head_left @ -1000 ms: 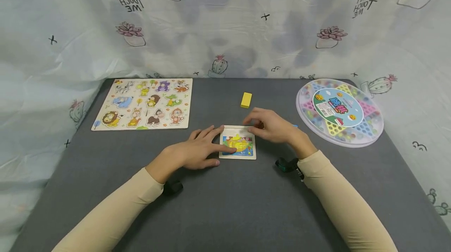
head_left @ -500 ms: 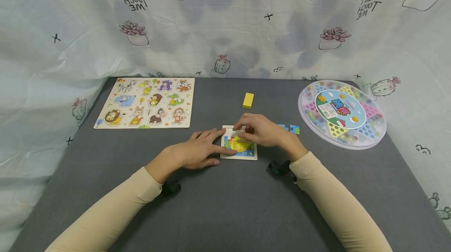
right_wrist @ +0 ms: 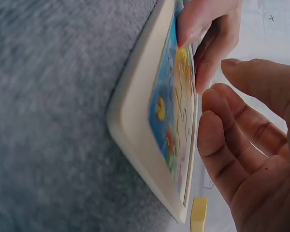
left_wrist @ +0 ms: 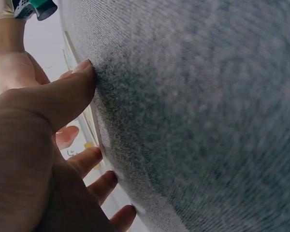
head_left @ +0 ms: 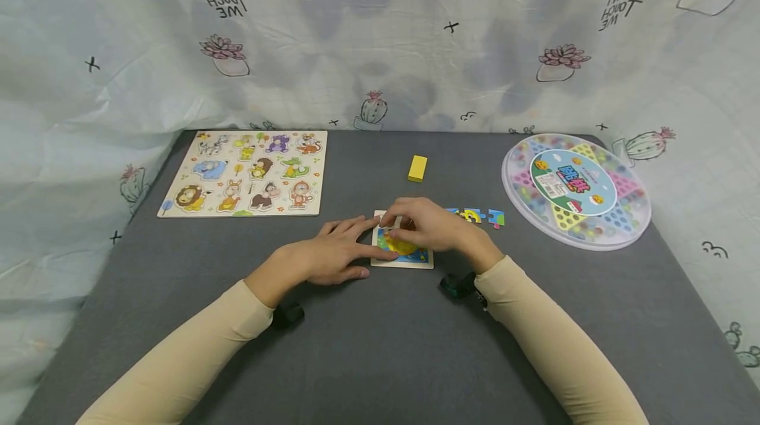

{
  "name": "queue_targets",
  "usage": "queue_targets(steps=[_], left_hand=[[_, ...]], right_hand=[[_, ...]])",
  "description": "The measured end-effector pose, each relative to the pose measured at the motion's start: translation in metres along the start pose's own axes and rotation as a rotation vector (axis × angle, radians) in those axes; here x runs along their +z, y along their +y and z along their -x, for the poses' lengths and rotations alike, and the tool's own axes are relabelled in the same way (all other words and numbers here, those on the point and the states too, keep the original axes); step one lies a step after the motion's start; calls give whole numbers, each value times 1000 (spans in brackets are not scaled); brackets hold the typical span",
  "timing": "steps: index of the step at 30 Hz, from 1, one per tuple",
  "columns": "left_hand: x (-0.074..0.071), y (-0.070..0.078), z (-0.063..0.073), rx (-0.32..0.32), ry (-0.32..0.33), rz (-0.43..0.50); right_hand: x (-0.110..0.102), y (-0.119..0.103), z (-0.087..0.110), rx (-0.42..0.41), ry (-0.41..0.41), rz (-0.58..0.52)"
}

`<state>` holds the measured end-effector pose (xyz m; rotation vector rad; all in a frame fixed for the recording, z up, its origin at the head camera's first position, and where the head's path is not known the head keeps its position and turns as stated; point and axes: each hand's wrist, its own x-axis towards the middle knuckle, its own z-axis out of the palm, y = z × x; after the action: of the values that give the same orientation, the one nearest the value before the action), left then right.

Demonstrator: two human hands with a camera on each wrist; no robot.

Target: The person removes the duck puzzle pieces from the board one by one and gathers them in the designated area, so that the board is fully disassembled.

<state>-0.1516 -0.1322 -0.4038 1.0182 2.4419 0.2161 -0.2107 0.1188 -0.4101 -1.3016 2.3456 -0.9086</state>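
Observation:
A small picture puzzle in a pale wooden frame (head_left: 410,265) lies on the grey table, its picture blue with a yellow middle. My left hand (head_left: 332,257) rests on the frame's left side, fingers spread, one finger reaching onto the picture. Over the upper part of the puzzle is my right hand (head_left: 430,224), fingers bent loosely down at the top left of the picture. In the right wrist view, the thumb and fingers stand apart close to the puzzle face, with no piece showing between them. The right hand hides much of the puzzle's upper half in the head view.
Loose jigsaw pieces (head_left: 473,215) lie in a row just right of the right hand. A yellow block (head_left: 417,168) sits behind the puzzle. An animal board (head_left: 243,174) is at the back left; a round marble game box (head_left: 576,192) stands at the right.
My right hand has moved left across the puzzle, from its top right corner to its top left, uncovering the loose pieces at the right. The left hand has stayed in place.

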Motion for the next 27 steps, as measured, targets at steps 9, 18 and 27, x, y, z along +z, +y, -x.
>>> queue_targets(steps=[9,18,27], left_hand=[[3,-3,0,9,9,8],[5,-6,0,12,0,16],[5,-7,1,19,1,40]], right_hand=[[4,2,-1,4,-9,-5],[6,3,-1,40,-29,-13],[7,4,-2,46,-38,3]])
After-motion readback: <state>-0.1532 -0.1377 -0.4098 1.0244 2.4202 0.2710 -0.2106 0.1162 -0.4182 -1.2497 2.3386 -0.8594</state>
